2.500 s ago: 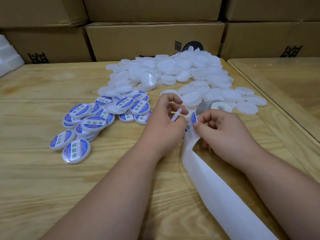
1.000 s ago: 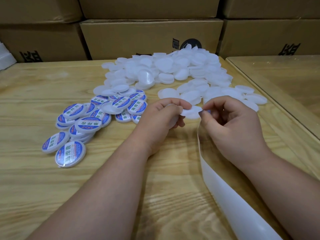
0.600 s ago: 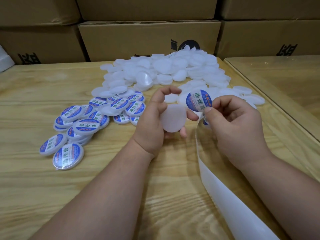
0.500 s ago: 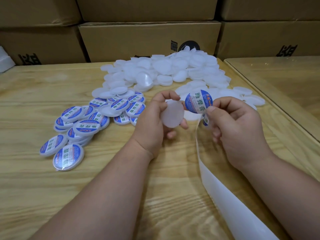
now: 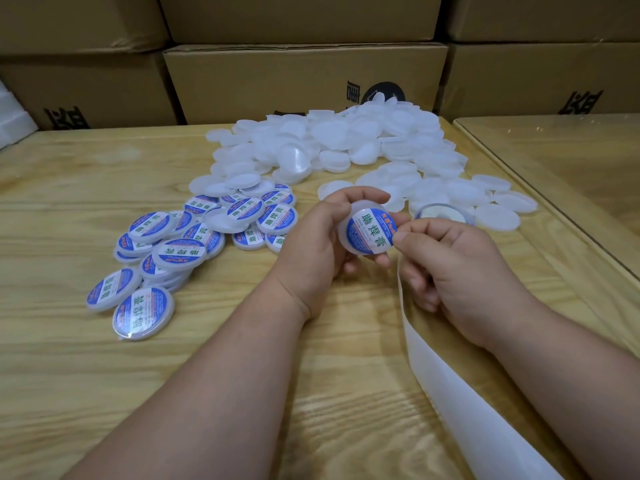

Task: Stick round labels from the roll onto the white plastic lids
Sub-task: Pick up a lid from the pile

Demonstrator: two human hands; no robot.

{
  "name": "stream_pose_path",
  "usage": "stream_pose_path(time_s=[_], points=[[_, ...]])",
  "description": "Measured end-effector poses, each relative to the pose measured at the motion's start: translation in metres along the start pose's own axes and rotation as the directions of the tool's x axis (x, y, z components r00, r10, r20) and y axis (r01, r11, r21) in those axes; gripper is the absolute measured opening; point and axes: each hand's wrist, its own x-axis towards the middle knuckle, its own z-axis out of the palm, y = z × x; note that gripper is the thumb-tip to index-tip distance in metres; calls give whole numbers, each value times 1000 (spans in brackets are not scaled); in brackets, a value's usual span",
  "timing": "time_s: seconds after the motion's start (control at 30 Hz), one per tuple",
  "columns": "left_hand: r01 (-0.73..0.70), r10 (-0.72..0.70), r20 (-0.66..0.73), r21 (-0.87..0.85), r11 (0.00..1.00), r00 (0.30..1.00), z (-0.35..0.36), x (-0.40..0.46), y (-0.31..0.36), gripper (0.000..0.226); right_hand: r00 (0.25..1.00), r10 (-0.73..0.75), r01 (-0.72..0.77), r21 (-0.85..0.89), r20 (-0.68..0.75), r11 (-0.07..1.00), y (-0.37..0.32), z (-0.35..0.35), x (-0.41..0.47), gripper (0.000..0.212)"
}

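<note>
My left hand (image 5: 317,244) grips a white plastic lid (image 5: 349,242) by its rim, face tilted toward me. A round blue and white label (image 5: 370,230) lies on the lid's face. My right hand (image 5: 450,265) pinches the label's right edge between thumb and forefinger. Its lower fingers are curled around the white backing strip (image 5: 467,400), which trails down to the bottom right. The label roll (image 5: 441,213) lies flat just beyond my right hand. A heap of bare white lids (image 5: 346,147) sits behind, and several labelled lids (image 5: 180,244) lie at the left.
Stacked cardboard boxes (image 5: 304,81) wall off the back of the wooden table (image 5: 86,375). A second table with a glass top (image 5: 571,161) adjoins on the right. White foam (image 5: 14,116) shows at the far left edge.
The right hand peeled a label off the strip and brought it left onto the lid, which the left hand turned face-up toward me. The label now lies on the lid.
</note>
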Motion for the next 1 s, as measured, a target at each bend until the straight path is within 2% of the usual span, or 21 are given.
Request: stream_pose_path(time_s=[0.2,0.33,0.53,0.83,0.93,1.0], points=[[-7,7,23,36,999,1000,0,0,-2,39,1000,-9,9,0,-8,1000,2,-1,1,18],[-8,7,25,45,999,1000,-1,0,-2,37,1000,-22,21,-24,-12,999,2,-1,0,25],[-41,40,17,81,996,999,0,-2,-3,29,1000,-22,22,-33,-16,999,1,0,0,22],[-69,81,-36,252,965,996,2,-2,-4,25,1000,-24,24,12,-11,1000,3,-1,2,17],[-72,86,-39,270,960,996,1,-2,-4,20,1000,-20,20,25,-6,999,4,-2,4,30],[-68,87,-53,287,956,995,0,-1,-5,17,1000,-25,26,23,-10,999,5,-3,4,28]])
